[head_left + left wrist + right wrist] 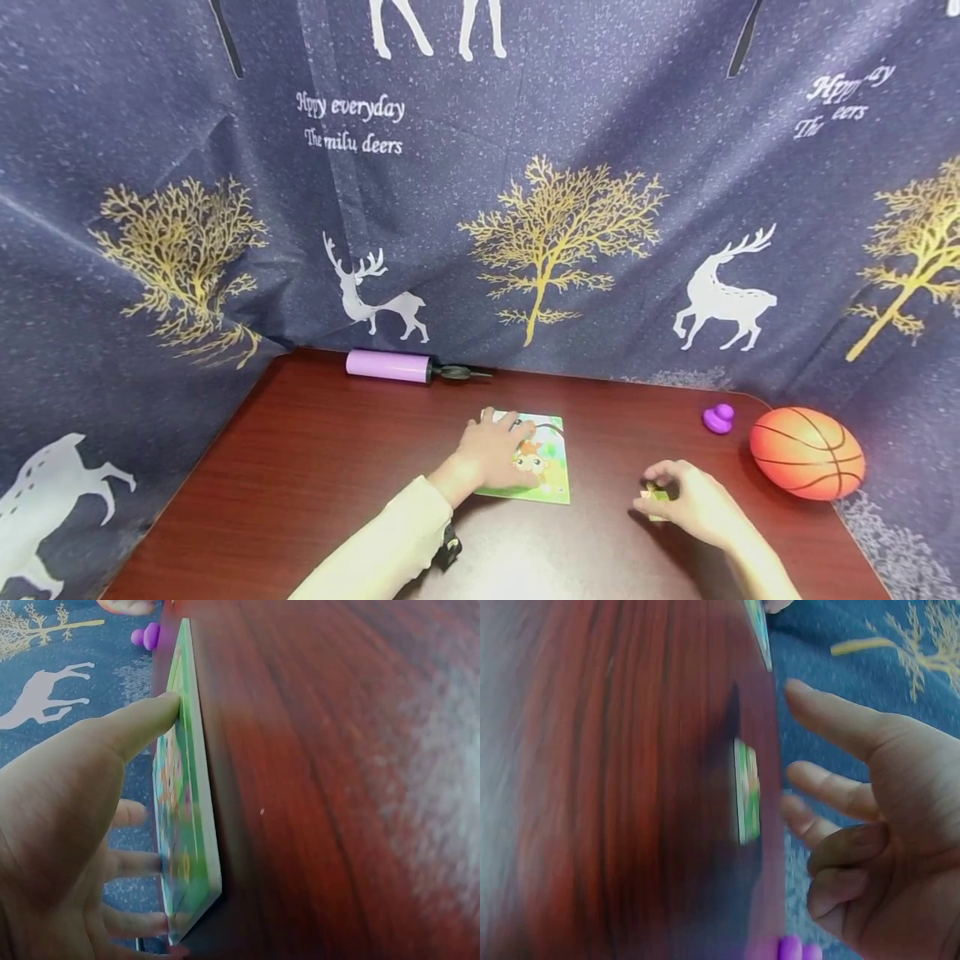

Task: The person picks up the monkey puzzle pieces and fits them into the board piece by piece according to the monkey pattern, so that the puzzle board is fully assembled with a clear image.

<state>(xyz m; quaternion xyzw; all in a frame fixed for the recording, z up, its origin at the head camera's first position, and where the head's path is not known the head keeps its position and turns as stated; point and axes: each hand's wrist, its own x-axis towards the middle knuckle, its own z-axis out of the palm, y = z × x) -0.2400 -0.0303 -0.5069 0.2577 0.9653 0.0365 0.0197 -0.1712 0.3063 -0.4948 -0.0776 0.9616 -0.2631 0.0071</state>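
Observation:
A square picture board (pixel 551 467) with a green border and a cartoon monkey lies flat on the table. My left hand (pixel 495 454) rests on its left part with fingers spread, covering some of the picture. In the left wrist view the thumb (pixel 146 724) touches the board (pixel 191 787) near its edge. Over to the right, my right hand (pixel 693 500) hovers above a small, flat, green-edged piece (pixel 748 796), which looks like a puzzle piece. The right wrist view shows it lying on the table, with thumb and two fingers extended apart from it and the other fingers curled.
A purple hand pump (pixel 390 367) lies at the table's back edge. Toward the right corner sit a small purple rubber duck (pixel 718 419) and an orange basketball (pixel 807 453). Near my left forearm is a black object (pixel 448 550), partly hidden. A patterned curtain (pixel 450 208) hangs behind the table.

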